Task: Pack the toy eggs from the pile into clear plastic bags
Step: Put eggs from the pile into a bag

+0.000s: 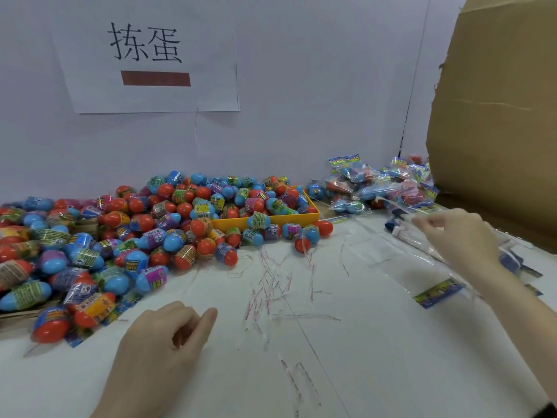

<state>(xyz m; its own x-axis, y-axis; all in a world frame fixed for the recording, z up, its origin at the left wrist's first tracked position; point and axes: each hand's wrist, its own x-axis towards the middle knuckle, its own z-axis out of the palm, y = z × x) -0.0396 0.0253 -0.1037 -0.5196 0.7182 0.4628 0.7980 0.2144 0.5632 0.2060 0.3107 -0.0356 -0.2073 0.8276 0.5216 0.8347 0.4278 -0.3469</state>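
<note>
The yellow tray sits at the back of the white table, heaped with red and blue toy eggs. The pile spills out of the tray, along its front edge and far to its left, right up to the table's left edge. To the right of the tray lies a heap of filled bags with printed header cards, and beyond that stands a tall sheet of brown cardboard. In front of the tray, thin plastic strips with red markings are scattered over the table.

The right hand is out to the right of the tray, fingers curled, pinching the top of an empty clear bag from a loose stack (the exact finger contact is blurred). The left hand hovers or rests well in front of the tray, fingers loosely curled and holding nothing. Above the tray, a paper sign is stuck to the wall.
</note>
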